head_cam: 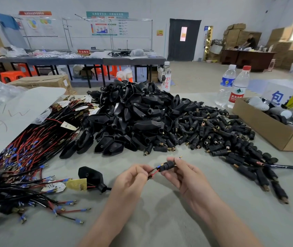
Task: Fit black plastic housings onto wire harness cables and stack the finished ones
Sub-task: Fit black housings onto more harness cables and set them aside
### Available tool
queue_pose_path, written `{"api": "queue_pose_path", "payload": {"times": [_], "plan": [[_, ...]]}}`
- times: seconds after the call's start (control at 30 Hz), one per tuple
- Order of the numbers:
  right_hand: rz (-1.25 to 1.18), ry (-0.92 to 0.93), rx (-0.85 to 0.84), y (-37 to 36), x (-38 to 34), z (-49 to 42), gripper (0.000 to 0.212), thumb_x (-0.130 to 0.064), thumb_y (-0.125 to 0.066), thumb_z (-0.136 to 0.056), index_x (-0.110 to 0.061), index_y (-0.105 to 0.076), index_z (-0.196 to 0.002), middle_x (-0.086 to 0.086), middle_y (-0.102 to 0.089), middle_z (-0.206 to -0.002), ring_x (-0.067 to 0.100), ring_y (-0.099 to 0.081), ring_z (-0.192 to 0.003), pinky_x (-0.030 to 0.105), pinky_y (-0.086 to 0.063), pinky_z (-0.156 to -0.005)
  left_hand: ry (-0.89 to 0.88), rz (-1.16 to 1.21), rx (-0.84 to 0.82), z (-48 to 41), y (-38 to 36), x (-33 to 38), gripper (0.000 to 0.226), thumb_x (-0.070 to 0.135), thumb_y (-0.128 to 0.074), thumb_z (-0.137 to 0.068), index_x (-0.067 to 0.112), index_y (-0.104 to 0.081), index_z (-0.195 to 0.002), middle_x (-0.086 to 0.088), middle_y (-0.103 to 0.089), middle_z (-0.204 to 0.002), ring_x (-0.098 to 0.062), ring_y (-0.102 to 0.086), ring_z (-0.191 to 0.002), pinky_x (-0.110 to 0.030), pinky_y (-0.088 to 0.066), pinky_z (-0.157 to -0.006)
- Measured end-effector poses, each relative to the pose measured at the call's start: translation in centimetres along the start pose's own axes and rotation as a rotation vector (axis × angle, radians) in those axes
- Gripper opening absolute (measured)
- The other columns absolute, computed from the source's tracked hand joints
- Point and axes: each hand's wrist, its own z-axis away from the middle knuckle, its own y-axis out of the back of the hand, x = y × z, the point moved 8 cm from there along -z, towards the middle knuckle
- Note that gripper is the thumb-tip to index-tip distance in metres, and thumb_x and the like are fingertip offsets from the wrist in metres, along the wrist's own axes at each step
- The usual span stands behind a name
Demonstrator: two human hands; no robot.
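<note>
Since the grey bench (249, 220) is thick with a heap of black plastic housings (133, 118) and a spread of small black cylindrical sleeves (222, 132), a fumbled piece would likely vanish among its twins. The left hand (133, 177) pinches thin red and black wires (153, 172); the right hand (183, 175) has its grip closed round one black sleeve (168, 165) that the wires enter, just above the bench. Pushed crooked, those wires could buckle or snag. A tangle of red and black harness cables (26, 152) crowds the left, a brown cardboard box (266, 129) the right; one fitted black housing (91, 175) lies just beside the left hand.
</note>
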Motion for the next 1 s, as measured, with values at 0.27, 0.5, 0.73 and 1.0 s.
{"api": "queue_pose_path", "payload": {"times": [0.27,0.5,0.73,1.0], "plan": [[-0.117,-0.093,-0.018,-0.3,0.9,-0.1,0.035,-0.013,-0.055,-0.100,-0.005,-0.081,-0.078,0.020,-0.071,-0.076,0.022,-0.075,-0.072,0.019,-0.058,-0.060,-0.041,-0.026,-0.016,0.4,-0.1,1.5,0.049,0.002,-0.047,-0.099,0.030,-0.070,-0.065,0.000,-0.075,-0.102,-0.009,-0.067,-0.107,-0.010,-0.046,-0.088],[-0.122,-0.109,-0.045,-0.3,0.7,-0.1,0.024,-0.015,-0.055,-0.099,0.000,-0.073,-0.101,0.024,-0.074,-0.096,0.024,-0.076,-0.079,0.022,-0.059,-0.062,-0.035,0.066,-0.014,0.4,-0.1,1.3,0.043,0.010,-0.049,-0.101,0.028,-0.070,-0.068,-0.003,-0.075,-0.107,-0.013,-0.067,-0.112,-0.026,-0.045,-0.097],[-0.130,-0.130,-0.025,-0.5,1.2,0.0,0.031,-0.014,-0.055,-0.100,-0.003,-0.080,-0.087,0.023,-0.075,-0.095,0.027,-0.076,-0.082,0.023,-0.060,-0.062,0.036,0.245,-0.014,0.2,-0.1,0.4,0.029,0.016,-0.045,-0.097,0.012,-0.071,-0.085,-0.009,-0.074,-0.113,-0.023,-0.070,-0.108,-0.029,-0.056,-0.090],[-0.237,-0.176,-0.016,-0.7,1.4,0.1,0.033,-0.010,-0.055,-0.099,-0.001,-0.081,-0.081,0.022,-0.075,-0.088,0.027,-0.077,-0.075,0.022,-0.059,-0.057,0.010,0.271,0.052,0.2,0.4,0.7,0.018,0.001,-0.047,-0.086,0.005,-0.050,-0.068,-0.010,-0.074,-0.112,-0.029,-0.070,-0.110,-0.036,-0.053,-0.100]]}}
